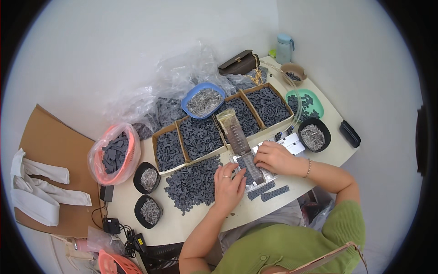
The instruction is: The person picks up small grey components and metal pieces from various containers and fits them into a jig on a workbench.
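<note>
A metal jig [269, 177] sits on the table in front of me, with a row of small dark grey plastic pieces [250, 165] along it. A see-through ridged holder [234, 132] rises from its far side. My left hand [229, 186], with a ring on one finger, has its bent fingers at the jig's left edge. Over the jig's right part, my right hand [276, 158] has its fingertips pressed together on the row. What either hand pinches is too small to make out. Two joined dark strips [275, 193] lie by the jig's near edge.
Left of the jig spreads a pile of grey pieces [191, 185]. Behind stands a divided cardboard tray [187, 154] of such pieces. Metal pins fill a blue basin [183, 101] and black bowls [325, 132]. A green dish [319, 102], pink basket [135, 157] and blue bottle [284, 49] stand around.
</note>
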{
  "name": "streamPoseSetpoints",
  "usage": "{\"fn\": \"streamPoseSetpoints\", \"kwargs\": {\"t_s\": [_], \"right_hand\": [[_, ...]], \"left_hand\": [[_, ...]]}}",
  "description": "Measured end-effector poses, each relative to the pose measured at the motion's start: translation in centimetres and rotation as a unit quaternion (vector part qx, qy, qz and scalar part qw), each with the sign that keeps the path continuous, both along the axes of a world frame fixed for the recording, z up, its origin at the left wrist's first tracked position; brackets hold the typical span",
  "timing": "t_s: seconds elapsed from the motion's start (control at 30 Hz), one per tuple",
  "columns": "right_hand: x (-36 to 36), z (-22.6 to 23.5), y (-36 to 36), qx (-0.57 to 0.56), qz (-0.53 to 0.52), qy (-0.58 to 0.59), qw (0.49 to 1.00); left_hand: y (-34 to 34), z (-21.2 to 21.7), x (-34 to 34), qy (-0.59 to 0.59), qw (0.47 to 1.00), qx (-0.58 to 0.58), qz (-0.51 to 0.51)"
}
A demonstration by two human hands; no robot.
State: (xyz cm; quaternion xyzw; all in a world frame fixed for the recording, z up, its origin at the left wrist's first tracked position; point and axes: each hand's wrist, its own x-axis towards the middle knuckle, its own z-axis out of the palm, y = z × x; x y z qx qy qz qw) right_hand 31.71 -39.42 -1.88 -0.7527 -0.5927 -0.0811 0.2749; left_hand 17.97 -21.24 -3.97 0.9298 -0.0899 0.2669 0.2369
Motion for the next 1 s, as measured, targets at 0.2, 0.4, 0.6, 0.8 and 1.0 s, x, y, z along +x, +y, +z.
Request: {"fn": "streamPoseSetpoints", "kwargs": {"t_s": [0.2,0.4,0.6,0.8,1.0], "right_hand": [[0.1,-0.5,1.1,-0.061,-0.005,-0.040,0.997],[0.1,-1.1,1.8,-0.085,0.006,-0.126,0.988],[-0.4,1.2,1.2,-0.070,-0.019,0.071,0.995],[0.1,0.4,0.3,-0.069,0.024,0.003,0.997],[-0.6,-0.3,0.8,-0.072,0.029,-0.068,0.995]], "left_hand": [[0.0,0.0,-0.1,0.003,1.000,0.002,0.004],[0.1,0.1,-0.1,0.005,1.000,0.000,0.002],[0.1,0.2,-0.1,0.001,1.000,-0.006,0.004],[0.1,0.1,-0.1,-0.012,1.000,0.025,-0.012],[-0.3,-0.1,-0.1,-0.003,0.997,0.076,-0.016]]}}
